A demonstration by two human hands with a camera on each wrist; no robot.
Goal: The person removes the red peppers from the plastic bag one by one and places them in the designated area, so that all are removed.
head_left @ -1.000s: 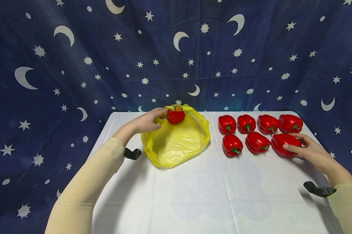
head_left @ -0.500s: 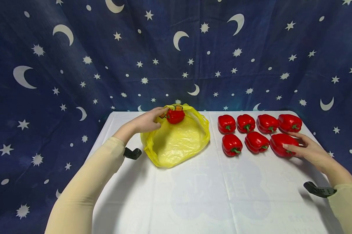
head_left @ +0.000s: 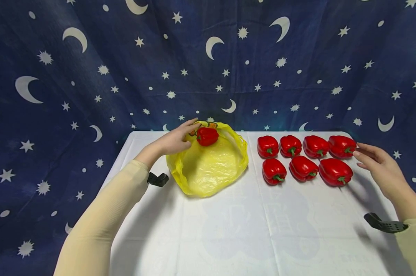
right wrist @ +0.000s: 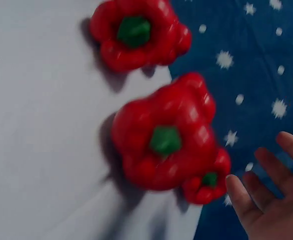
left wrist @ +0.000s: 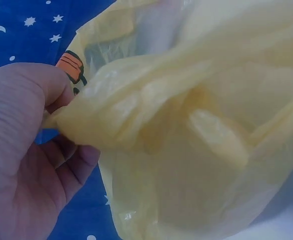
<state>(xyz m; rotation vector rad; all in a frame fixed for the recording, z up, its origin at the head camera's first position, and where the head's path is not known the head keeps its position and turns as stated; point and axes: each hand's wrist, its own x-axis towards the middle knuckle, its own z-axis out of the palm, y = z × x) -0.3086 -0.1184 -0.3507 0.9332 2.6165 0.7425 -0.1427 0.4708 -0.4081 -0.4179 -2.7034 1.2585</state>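
Observation:
At the left side of a yellow plastic bag (head_left: 215,170), my left hand (head_left: 173,142) pinches the rim. The left wrist view shows the bag's thin film (left wrist: 136,110) gathered between thumb and fingers of that hand (left wrist: 41,135). Inside the bag, near its back rim, lies a red bell pepper (head_left: 207,136). My right hand (head_left: 384,168) hovers just right of the pepper group, fingers spread and holding nothing. Nearest to it are the back-right bell pepper (head_left: 342,145) and the front-right bell pepper (head_left: 335,171). In the right wrist view its fingers (right wrist: 271,185) stand apart from the peppers.
Several other red bell peppers (head_left: 302,168) with green stems lie in two rows on the right of the white-covered table (head_left: 242,234). A dark blue cloth (head_left: 194,57) with moons and stars hangs behind.
My right hand has let go of the front-right pepper and moved back and to the right. That pepper has shifted slightly left. My left hand stays at the bag's rim.

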